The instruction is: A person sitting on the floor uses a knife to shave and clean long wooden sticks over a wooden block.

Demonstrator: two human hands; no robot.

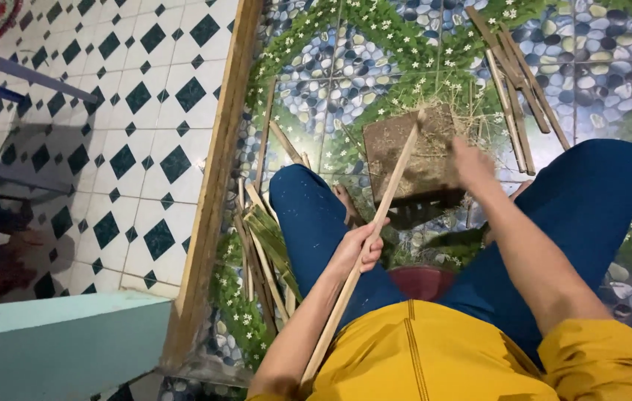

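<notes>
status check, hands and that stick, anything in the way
Left hand gripping long wooden stick. Right hand blurred over brown block. Loose sticks lie beyond, apart.

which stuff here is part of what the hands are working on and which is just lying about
In use:
- long bamboo strip, held in the left hand
- wooden block, under the right hand

Lying about:
- pile of bamboo strips on the floor beyond the block
- split strips and green peelings beside the left leg
- red bowl
</notes>
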